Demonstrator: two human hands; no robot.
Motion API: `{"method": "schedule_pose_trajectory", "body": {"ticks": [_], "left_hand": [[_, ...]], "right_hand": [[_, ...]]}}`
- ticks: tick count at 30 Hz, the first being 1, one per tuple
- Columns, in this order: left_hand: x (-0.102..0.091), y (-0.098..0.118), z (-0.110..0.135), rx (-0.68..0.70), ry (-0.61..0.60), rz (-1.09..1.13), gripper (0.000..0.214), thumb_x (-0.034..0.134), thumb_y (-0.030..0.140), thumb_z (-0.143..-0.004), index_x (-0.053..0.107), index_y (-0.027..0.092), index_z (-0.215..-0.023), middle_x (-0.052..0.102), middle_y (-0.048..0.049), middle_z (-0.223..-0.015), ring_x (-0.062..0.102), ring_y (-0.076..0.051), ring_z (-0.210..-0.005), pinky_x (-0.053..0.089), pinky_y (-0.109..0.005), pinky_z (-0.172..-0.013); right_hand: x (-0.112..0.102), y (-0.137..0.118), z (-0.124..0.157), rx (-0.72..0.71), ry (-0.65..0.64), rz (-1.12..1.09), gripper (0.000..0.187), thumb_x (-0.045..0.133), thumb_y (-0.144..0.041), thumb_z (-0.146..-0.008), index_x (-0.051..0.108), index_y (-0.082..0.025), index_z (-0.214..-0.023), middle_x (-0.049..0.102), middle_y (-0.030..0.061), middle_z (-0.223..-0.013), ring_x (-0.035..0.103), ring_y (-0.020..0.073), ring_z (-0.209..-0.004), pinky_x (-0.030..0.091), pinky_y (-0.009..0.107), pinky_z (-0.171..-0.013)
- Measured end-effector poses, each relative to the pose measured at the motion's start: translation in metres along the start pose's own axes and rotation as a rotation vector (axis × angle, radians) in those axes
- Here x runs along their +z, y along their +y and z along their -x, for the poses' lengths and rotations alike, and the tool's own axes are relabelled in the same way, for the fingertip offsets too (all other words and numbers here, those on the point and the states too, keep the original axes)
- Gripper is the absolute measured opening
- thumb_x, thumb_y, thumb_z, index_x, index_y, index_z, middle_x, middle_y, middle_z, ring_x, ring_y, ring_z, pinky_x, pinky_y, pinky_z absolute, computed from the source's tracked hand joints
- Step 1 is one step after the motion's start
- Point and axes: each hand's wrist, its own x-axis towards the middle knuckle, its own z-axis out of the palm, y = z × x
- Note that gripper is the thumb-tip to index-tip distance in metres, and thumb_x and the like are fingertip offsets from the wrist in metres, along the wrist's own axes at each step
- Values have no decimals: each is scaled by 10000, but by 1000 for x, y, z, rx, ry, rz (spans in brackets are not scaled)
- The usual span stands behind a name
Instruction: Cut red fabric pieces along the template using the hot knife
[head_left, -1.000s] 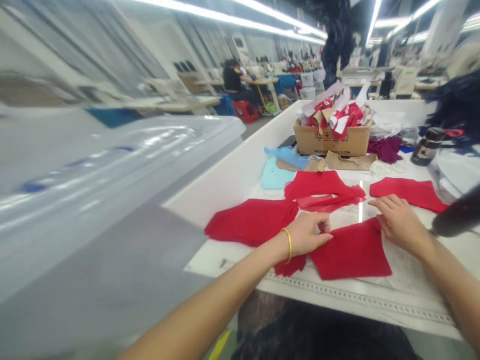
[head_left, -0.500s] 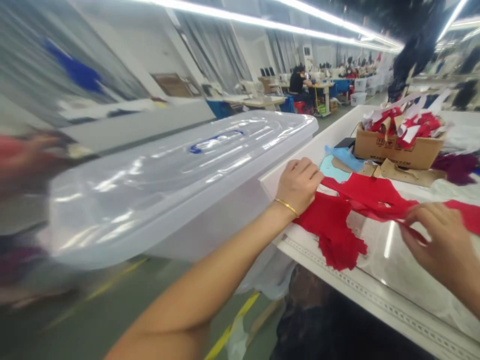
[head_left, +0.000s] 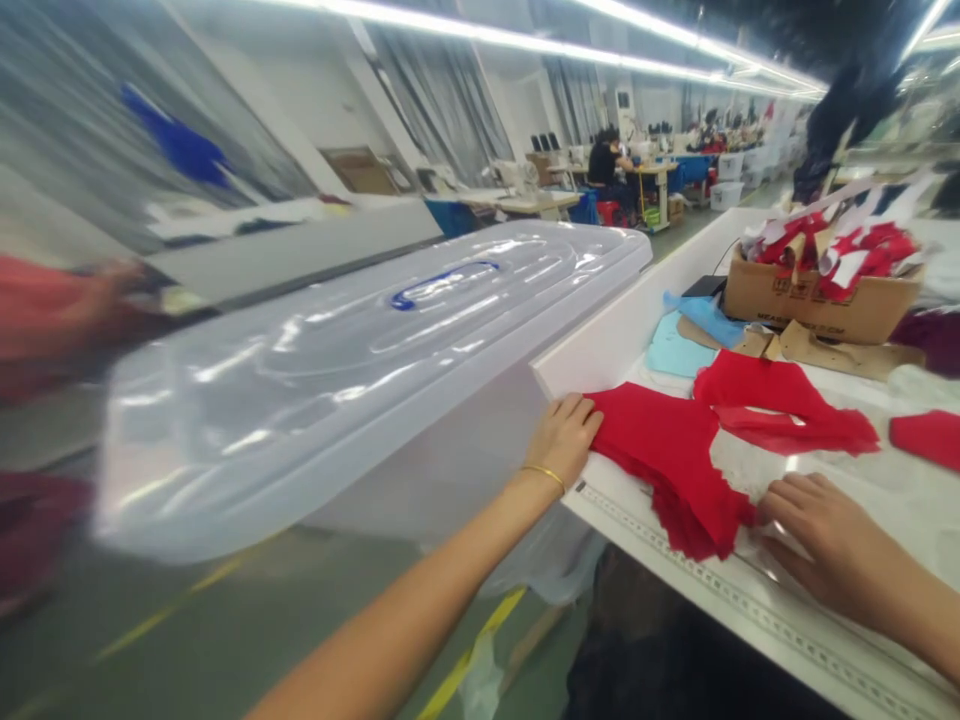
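Observation:
A stack of cut red fabric pieces (head_left: 667,470) lies at the table's front edge, its lower end ragged. My left hand (head_left: 564,440), with a gold bangle (head_left: 544,477) on the wrist, is curled over the stack's left corner. My right hand (head_left: 817,545) rests on the white table (head_left: 780,590) with its fingers spread, just beside the stack's lower end. Farther back lies a looser red cut piece (head_left: 780,405), and another red piece (head_left: 926,440) is cut off by the right side of the view.
A large transparent plastic bin with a lid (head_left: 360,380) stands beside the table's left edge. At the back are a cardboard box of red and white scraps (head_left: 821,315), tan card patterns (head_left: 814,350) and light blue fabric (head_left: 671,350). A blurred hand (head_left: 105,305) is at far left.
The red stack has been dragged left to the table's front corner beside the bin. My right hand has come off the red strip it pinched and now lies flat. The view has swung left.

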Motion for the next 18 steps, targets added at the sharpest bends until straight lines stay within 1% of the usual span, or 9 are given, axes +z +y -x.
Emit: {"method": "schedule_pose_trajectory", "body": {"ticks": [3,5,7,8,9,11,13,15,18], "left_hand": [[-10,3,-5,13,33,30,387,493,-31,-805,719,180,-1038,706,-125,-1091,598,-277,-1006,469,-386,-810],[-16,8,-11,47,82,62,407,494,-10,-799,715,167,-1091,705,-140,-1119,597,-299,-1031,479,-402,-814],[-19,16,-21,140,133,71,389,498,35,-826,706,163,-1130,701,-143,-1139,596,-314,-1062,494,-414,-825],[-18,22,-28,198,130,86,378,496,59,-855,698,169,-1155,695,-139,-1166,596,-314,-1071,500,-420,-842],[-18,30,-36,256,155,111,365,484,70,-873,695,168,-1155,693,-138,-1172,598,-314,-1064,504,-425,-851],[-18,52,-57,299,225,186,343,444,72,-916,700,171,-1122,694,-132,-1165,599,-309,-1076,506,-436,-894],[-22,81,-81,357,294,265,336,425,54,-929,710,173,-1062,705,-122,-1123,606,-292,-1062,510,-419,-905],[-26,114,-105,480,327,316,326,441,27,-910,717,168,-1011,717,-113,-1084,618,-276,-1029,518,-391,-883],[-25,161,-138,683,345,345,338,460,-18,-857,724,147,-989,733,-105,-1033,639,-262,-976,529,-368,-845]], "right_hand": [[-8,32,33,124,19,88,77,548,-154,-913,593,-214,-896,680,58,-838,624,210,-750,474,330,-689],[-8,51,57,255,43,191,80,586,-190,-898,615,-193,-973,715,110,-983,670,256,-893,540,376,-765],[-7,66,81,402,37,286,230,622,-222,-879,626,-159,-1100,684,189,-1227,661,321,-1101,559,454,-897],[-7,70,90,476,39,314,293,631,-234,-873,622,-143,-1152,631,226,-1340,628,353,-1204,544,496,-961],[-6,74,98,554,43,321,331,632,-258,-881,619,-138,-1190,569,246,-1432,583,373,-1291,521,527,-1015],[-6,77,107,678,6,300,395,622,-349,-914,613,-134,-1245,482,262,-1526,502,390,-1399,487,555,-1069],[-8,77,109,790,-58,277,440,607,-423,-933,619,-127,-1259,436,266,-1565,434,389,-1461,435,571,-1126],[-13,77,106,898,-94,244,464,604,-437,-940,625,-106,-1265,409,270,-1582,376,383,-1501,367,577,-1182],[-22,78,102,967,-43,146,469,571,-382,-967,592,-81,-1327,411,262,-1584,336,371,-1522,280,611,-1222]]}}
